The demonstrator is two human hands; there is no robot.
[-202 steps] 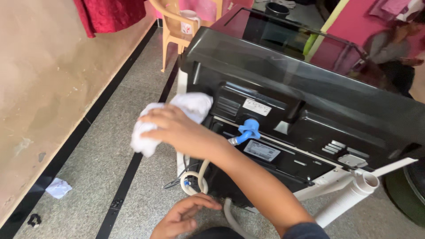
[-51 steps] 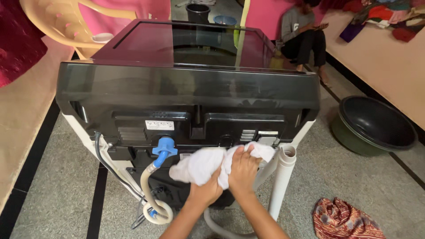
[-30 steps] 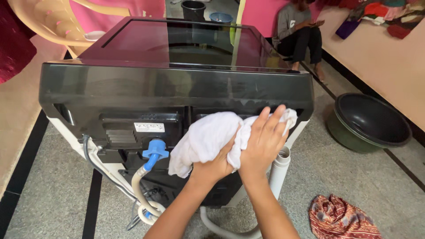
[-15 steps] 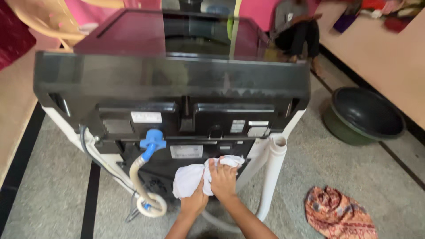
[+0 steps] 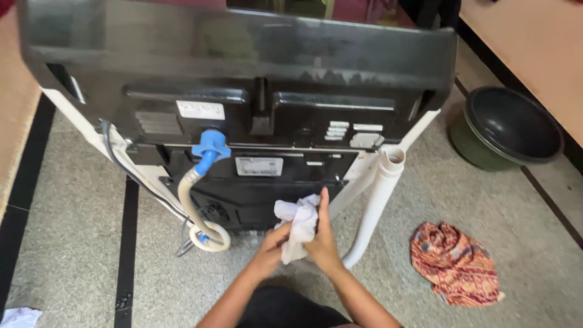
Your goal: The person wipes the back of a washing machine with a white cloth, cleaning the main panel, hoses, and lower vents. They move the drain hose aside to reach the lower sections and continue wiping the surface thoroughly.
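Left hand [image 5: 271, 250]: fingers curled round the lower left of the cloth, gripping it low at the back of the washer.
Right hand [image 5: 323, 240]: pressed flat against the right side of the cloth, forefinger pointing straight up along it, thumb tucked behind; it clasps the cloth together with the left.
Cloth [image 5: 297, 223]: white, bunched, held between both hands just in front of the washer's lower rear panel; whether it touches the panel, I cannot tell.
Washer [image 5: 243, 73]: dark top-loader seen from behind, glossy lid at the top, white label plates on the rear panel, white side walls.
Inlet hose [image 5: 193, 206]: pale hose with a blue fitting at its top, dropping from the panel and curling into a loop near the floor, left of the hands.
Drain pipe [image 5: 376, 200]: white, leaning up from the floor at the washer's right corner, just right of the right hand.
Rag [image 5: 458, 262]: red and orange patterned, crumpled on the floor well right of the hands.
Basin [image 5: 510, 130]: dark, round, on the floor at far right.
Floor [image 5: 73, 231]: grey speckled tile with black strips.
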